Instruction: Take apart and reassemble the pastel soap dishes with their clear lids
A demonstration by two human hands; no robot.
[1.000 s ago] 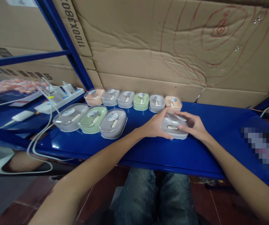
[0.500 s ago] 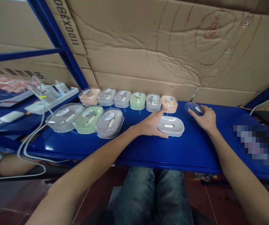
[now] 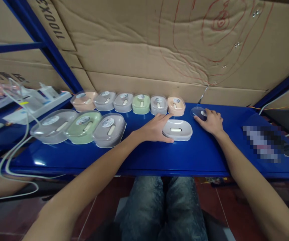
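A grey soap dish point(image 3: 185, 131) with a pale oblong piece in its middle sits uncovered on the blue table point(image 3: 144, 160). My left hand point(image 3: 157, 129) wraps round its left end, thumb in front and fingers behind. To the right, a clear lid point(image 3: 194, 112) with a round sticker is low over the table or on it; I cannot tell which. My right hand point(image 3: 211, 122) grips the lid from its right side, covering part of it. Behind the dish stands a lidded peach soap box point(image 3: 176, 109), close to my left fingertips.
Several lidded soap boxes form a back row, with a green box point(image 3: 141, 105) among them. Three larger-looking boxes stand front left, including a grey box point(image 3: 109, 135). A power strip point(image 3: 41, 107) and white cables lie far left; a cardboard wall point(image 3: 124, 50) rises behind.
The view has shifted a little, moving everything leftward. My right hand has lowered slightly with the clear lid. My left hand stays on the grey dish.
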